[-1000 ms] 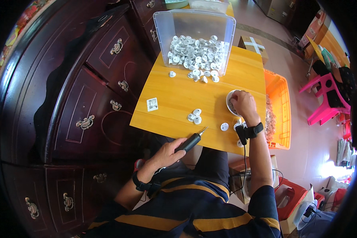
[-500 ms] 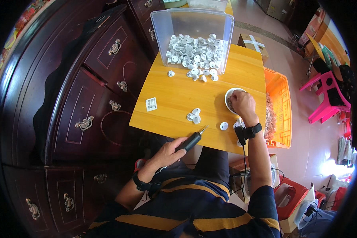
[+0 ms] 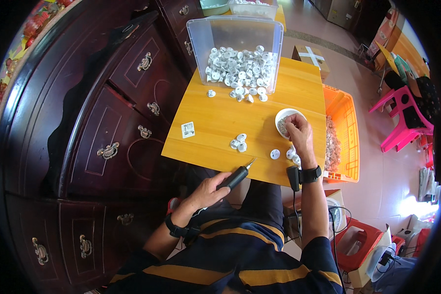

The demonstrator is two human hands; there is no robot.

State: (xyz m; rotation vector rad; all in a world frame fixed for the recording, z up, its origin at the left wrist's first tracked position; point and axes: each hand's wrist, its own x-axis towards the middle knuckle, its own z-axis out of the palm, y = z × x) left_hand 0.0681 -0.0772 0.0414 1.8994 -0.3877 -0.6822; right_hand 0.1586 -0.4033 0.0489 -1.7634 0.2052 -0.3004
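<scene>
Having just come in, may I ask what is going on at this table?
A person holds a black screwdriver-like tool in the left hand, its tip over the near edge of the yellow table. The right hand is at a white bowl of small bits; whether it grips one cannot be made out. White round parts sit in loose groups on the table, with a heap of similar ones in the clear bin.
</scene>
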